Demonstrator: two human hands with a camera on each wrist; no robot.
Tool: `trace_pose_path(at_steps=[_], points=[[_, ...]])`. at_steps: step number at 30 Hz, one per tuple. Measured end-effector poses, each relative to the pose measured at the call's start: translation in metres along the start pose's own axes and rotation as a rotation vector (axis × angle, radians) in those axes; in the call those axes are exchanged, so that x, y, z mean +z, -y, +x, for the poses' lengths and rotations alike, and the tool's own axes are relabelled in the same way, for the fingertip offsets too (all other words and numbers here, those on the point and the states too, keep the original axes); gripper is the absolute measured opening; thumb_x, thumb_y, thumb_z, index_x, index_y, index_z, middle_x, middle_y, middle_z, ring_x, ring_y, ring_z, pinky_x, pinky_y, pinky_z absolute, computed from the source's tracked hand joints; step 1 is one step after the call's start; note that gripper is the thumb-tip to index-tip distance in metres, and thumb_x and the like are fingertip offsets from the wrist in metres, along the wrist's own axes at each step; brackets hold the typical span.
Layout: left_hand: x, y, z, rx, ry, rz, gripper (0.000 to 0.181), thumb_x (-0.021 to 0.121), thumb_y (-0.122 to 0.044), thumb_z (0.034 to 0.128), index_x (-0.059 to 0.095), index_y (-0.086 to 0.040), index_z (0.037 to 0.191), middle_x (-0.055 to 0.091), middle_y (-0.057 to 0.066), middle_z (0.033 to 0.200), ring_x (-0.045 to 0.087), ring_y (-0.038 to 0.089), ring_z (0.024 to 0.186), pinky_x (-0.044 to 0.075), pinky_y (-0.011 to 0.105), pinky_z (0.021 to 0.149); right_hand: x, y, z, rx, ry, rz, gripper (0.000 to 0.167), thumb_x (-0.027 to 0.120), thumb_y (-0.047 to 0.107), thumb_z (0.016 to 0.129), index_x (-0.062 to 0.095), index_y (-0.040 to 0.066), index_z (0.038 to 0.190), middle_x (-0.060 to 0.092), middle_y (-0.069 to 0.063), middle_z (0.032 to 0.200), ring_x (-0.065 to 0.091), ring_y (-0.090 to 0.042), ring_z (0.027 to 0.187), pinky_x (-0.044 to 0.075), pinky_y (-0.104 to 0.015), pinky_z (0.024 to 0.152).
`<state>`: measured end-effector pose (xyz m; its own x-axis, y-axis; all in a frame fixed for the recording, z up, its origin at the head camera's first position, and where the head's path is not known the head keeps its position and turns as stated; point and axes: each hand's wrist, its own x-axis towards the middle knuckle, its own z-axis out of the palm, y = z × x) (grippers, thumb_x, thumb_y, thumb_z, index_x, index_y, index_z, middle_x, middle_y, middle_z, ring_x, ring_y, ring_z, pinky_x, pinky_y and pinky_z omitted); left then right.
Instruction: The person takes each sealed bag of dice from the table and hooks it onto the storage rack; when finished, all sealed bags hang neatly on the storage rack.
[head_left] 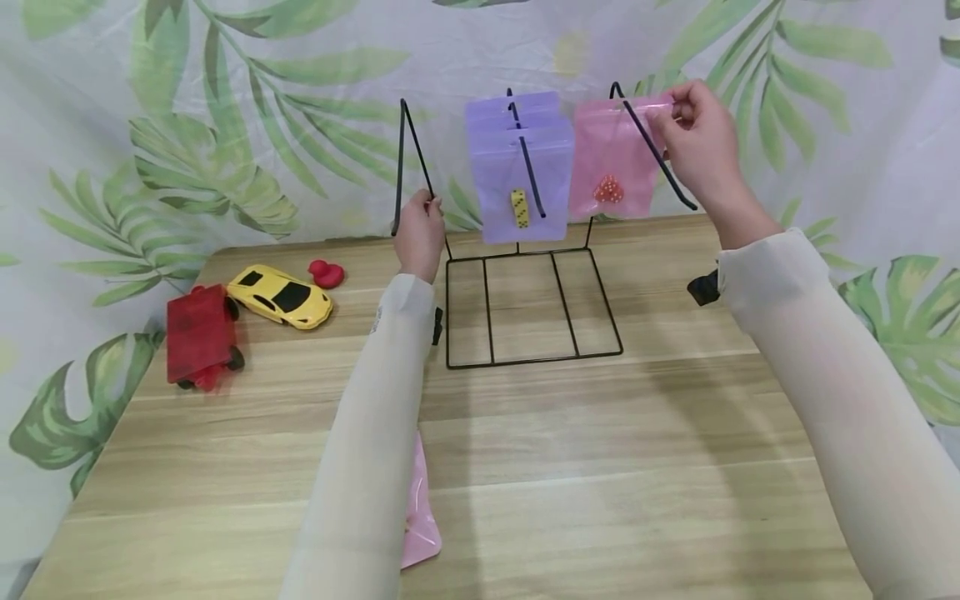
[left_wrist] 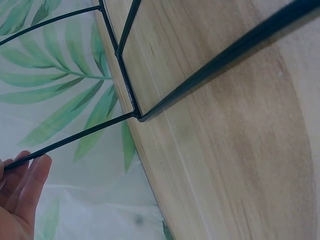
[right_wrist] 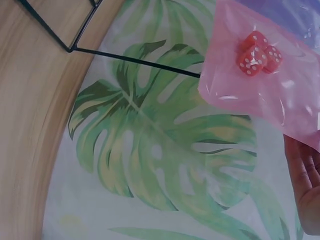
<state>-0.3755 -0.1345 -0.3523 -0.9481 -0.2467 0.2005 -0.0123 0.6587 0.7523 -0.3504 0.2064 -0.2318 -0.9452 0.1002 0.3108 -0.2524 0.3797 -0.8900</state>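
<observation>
A black wire display rack (head_left: pixel 536 362) stands at the back of the table, with three prongs slanting forward. My left hand (head_left: pixel 420 236) grips its left upright, also seen between the fingers (left_wrist: pixel 37 177) in the left wrist view. My right hand (head_left: pixel 701 137) pinches the upper right corner of a pink zip bag (head_left: pixel 592 137) holding red dice (right_wrist: pixel 252 60). The right prong crosses this bag near its top edge; whether it passes through a hole cannot be told. Purple zip bags (head_left: pixel 551 171) hang on the middle prong, yellow dice (head_left: pixel 520 208) showing in the front one.
Another pink bag (head_left: pixel 423 533) lies on the table, partly hidden by the left forearm. A yellow toy car (head_left: pixel 281 297), a red rubber duck (head_left: pixel 326 273) and a red toy vehicle (head_left: pixel 197 337) are at the back left. A leaf-patterned cloth (head_left: pixel 300 125) hangs behind.
</observation>
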Motion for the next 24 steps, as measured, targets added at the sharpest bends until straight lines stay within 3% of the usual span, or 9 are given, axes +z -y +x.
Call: trace_pose_path(at_steps=[11,18,21,24], points=[[0.003,-0.003,-0.001,0.007,0.003,-0.007,0.032,0.043,-0.029,0.1075,0.064,-0.01,0.121,0.07,0.007,0.109,0.061,0.024,0.082,0.045,0.042,0.072,0.004,-0.005,0.016,0.011,-0.041,-0.044,0.011,0.063,0.025,0.098,0.054,0.022,0.101,0.056,0.013,0.081,0.05,-0.003,0.071,0.046,-0.013,0.061],[0.004,-0.004,-0.002,0.014,0.008,-0.012,0.033,0.042,-0.03,0.1076,0.064,-0.01,0.121,0.07,0.007,0.108,0.059,0.022,0.079,0.044,0.04,0.07,0.002,-0.008,0.015,0.046,-0.013,-0.054,0.013,0.062,0.027,0.098,0.053,0.024,0.107,0.058,0.015,0.087,0.055,-0.002,0.078,0.048,-0.015,0.069],[0.004,-0.004,-0.002,0.015,0.007,-0.008,0.033,0.042,-0.03,0.1075,0.064,-0.01,0.121,0.071,0.006,0.109,0.06,0.022,0.081,0.045,0.04,0.07,-0.001,-0.012,0.008,0.079,0.029,-0.121,0.033,0.062,0.034,0.097,0.051,0.02,0.126,0.063,0.01,0.105,0.06,-0.007,0.093,0.049,-0.021,0.085],[0.005,-0.004,-0.001,0.013,0.003,-0.003,0.032,0.043,-0.03,0.1074,0.065,-0.01,0.12,0.071,0.006,0.108,0.061,0.022,0.081,0.045,0.04,0.07,-0.006,-0.016,-0.007,0.134,0.126,-0.253,0.067,0.059,0.048,0.096,0.035,0.015,0.149,0.056,-0.005,0.138,0.056,-0.02,0.123,0.044,-0.035,0.104]])
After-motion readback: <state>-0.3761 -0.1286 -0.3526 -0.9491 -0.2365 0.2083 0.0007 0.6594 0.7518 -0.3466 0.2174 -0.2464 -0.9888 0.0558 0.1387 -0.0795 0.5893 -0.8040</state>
